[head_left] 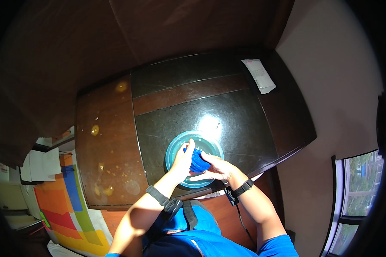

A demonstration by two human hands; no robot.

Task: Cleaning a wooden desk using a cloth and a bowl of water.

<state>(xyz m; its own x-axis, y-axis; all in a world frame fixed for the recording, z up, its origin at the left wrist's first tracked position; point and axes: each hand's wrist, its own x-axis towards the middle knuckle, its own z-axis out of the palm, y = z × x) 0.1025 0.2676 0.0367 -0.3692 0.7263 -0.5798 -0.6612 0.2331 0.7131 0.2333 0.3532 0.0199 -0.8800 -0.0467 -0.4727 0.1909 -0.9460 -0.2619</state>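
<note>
A round teal basin (170,150) of water stands near the front edge of the table. Over it, both hands hold a bunched blue cloth (198,162). My left hand (182,160) grips the cloth from its left side, with the thumb side toward the far rim. From the right, my right hand (217,168) has its thumb on top of the cloth and its other fingers lower, partly spread above the water. Whether the cloth's underside touches the water is hidden by the hands.
The dark wooden table (167,100) has inlaid darker panels and sunlit patches. A white packet (259,76) lies at its far right corner. Dark straps circle both wrists, and a cable (243,222) hangs beside my right forearm. A multicoloured cloth (68,210) is at lower left, a window (359,184) at right.
</note>
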